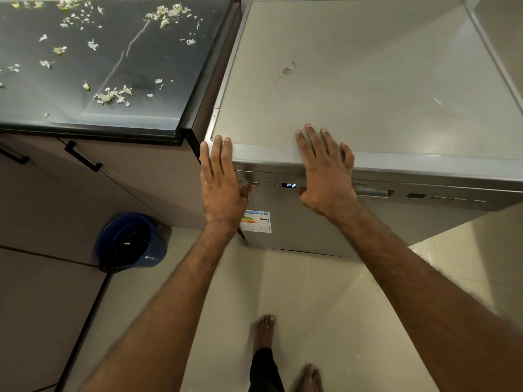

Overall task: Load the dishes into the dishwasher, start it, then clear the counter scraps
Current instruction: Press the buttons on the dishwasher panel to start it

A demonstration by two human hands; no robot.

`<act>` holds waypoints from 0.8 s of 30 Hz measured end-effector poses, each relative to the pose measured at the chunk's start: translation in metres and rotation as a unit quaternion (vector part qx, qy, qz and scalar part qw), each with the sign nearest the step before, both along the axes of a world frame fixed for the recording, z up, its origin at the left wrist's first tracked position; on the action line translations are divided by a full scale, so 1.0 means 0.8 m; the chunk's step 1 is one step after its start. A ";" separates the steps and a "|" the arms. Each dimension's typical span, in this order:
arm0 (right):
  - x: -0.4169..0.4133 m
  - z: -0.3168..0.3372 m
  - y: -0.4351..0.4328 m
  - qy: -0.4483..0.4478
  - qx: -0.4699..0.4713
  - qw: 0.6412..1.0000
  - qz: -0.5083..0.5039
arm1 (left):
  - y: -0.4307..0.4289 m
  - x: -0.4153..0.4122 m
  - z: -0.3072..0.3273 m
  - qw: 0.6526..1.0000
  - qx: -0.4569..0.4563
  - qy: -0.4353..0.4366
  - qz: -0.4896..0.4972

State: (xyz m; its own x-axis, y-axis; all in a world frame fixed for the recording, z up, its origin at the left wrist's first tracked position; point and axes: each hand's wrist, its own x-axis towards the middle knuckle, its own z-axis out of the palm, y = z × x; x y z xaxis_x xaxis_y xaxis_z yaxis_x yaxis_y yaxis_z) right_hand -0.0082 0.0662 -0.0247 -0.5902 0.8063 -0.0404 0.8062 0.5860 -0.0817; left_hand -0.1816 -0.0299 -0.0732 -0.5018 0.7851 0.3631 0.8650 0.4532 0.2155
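The silver dishwasher [368,89] stands with its door closed, and its small display [290,185] reads P2. My left hand [222,182] lies flat over the front left corner, fingers straight on the top edge, thumb at a button [254,183] on the control strip. My right hand [325,171] rests flat on the top's front edge, fingers spread, thumb down beside the display. Pale vegetable scraps [113,96] lie scattered over the dark counter [135,58] to the left. No dishes are in view.
A blue bucket [131,241] sits on the floor below the counter, next to cabinet doors with black handles [82,158]. An energy label [256,221] is stuck on the dishwasher front. My bare feet [264,329] stand on the beige tiled floor.
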 end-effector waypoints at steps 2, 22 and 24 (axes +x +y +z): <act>0.000 0.001 0.000 -0.002 0.000 1.000 0.000 | 0.000 0.000 0.000 1.000 -0.002 0.002 0.000; 0.000 0.000 -0.001 -0.001 0.000 1.000 0.000 | 0.001 0.004 -0.003 1.000 0.005 0.006 0.024; 0.000 0.000 -0.001 -0.002 0.002 1.000 -0.001 | 0.003 0.003 -0.001 0.999 -0.009 0.009 0.035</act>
